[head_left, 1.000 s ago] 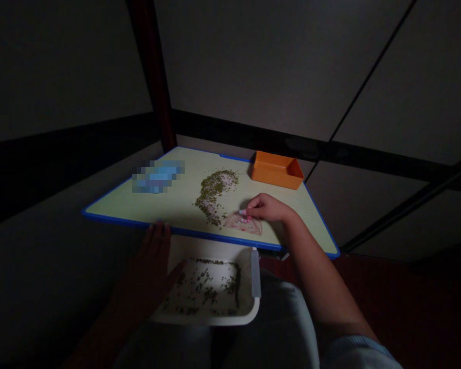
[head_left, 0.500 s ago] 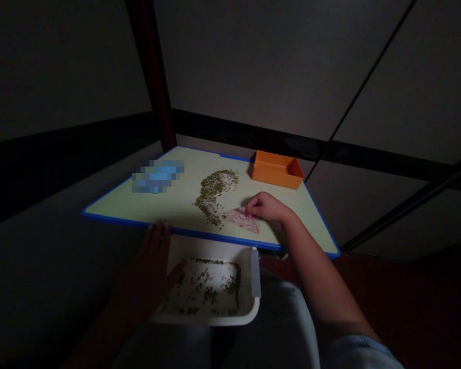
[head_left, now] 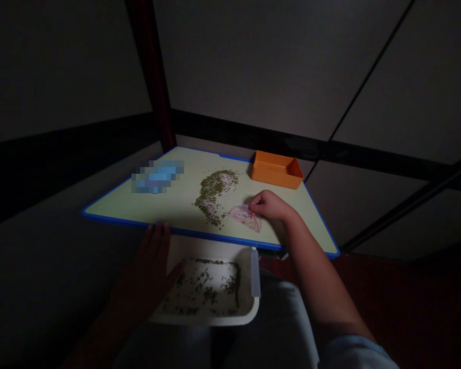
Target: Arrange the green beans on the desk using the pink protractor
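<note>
On the pale board with a blue rim (head_left: 200, 235), my right hand (head_left: 269, 205) pinches a clear pink protractor (head_left: 246, 218) near its upper right side. The protractor lies on or just over the surface; which one I cannot tell. Immediately left of it is a curved heap of small green beans (head_left: 211, 192), spread in a band. In deep shadow, my left hand (head_left: 153, 271) stretches its fingers to the board's front edge. Its thumb reaches over a white plastic bin (head_left: 249, 315), where more beans are scattered across the bottom.
At the board's back right corner stands an orange box (head_left: 276, 177), open at the top. A blurred-out blue item (head_left: 157, 177) lies on the left side. Dark wall panels close in behind the board. My legs (head_left: 284, 318) are beneath the bin.
My right hand has moved the protractor slightly to the right, away from the beans, and its tilt has changed a little. My left hand stays put.
</note>
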Tool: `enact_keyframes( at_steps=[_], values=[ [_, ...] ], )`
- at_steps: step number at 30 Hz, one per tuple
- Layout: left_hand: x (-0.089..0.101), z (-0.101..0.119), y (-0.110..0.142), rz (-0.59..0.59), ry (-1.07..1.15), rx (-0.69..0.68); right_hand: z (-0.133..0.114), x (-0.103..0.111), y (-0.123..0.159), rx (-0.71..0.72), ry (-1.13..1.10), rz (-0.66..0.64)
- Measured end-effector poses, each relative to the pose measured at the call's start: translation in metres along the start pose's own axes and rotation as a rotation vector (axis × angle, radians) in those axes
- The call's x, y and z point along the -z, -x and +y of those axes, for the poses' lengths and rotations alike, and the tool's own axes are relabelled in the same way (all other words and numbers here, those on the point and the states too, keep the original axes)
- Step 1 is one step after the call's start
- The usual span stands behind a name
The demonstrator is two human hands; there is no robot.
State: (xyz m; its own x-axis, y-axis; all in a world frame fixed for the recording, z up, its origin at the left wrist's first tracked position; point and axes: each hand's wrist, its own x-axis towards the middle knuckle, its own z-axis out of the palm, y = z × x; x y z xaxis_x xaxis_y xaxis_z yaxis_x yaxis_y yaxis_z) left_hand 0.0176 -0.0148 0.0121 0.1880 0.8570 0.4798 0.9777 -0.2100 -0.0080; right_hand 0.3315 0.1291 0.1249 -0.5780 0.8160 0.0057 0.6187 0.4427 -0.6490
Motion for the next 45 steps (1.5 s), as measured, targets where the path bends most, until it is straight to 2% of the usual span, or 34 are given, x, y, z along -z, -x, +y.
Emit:
enact_keyframes(
  at_steps=[10,15,23,34,40,45],
  values=[
    [0.0005,0.0018,-0.0008,-0.023,-0.015,0.032,-0.0018,0.0034,0.0047,0.021,-0.140,-0.021],
    [-0.0018,0.0002,-0.0009,-0.006,-0.014,0.005,-0.0014,-0.0003,0.0017,0.025,-0.100,-0.056],
    [-0.0043,-0.0005,0.0002,0.019,-0.009,0.003,0.0008,-0.0015,-0.0015,-0.020,-0.028,0.019],
    [-0.0035,-0.0005,-0.0006,0.016,-0.008,0.011,0.0039,0.0013,-0.0003,-0.009,-0.041,0.006],
    [-0.0019,0.0011,0.0001,-0.033,0.010,0.050,0.0062,0.0028,0.0000,-0.067,-0.026,0.052],
    [-0.0016,0.0009,-0.0016,-0.015,0.021,0.034,0.0080,0.0020,-0.0010,-0.066,-0.009,0.069]
  ],
)
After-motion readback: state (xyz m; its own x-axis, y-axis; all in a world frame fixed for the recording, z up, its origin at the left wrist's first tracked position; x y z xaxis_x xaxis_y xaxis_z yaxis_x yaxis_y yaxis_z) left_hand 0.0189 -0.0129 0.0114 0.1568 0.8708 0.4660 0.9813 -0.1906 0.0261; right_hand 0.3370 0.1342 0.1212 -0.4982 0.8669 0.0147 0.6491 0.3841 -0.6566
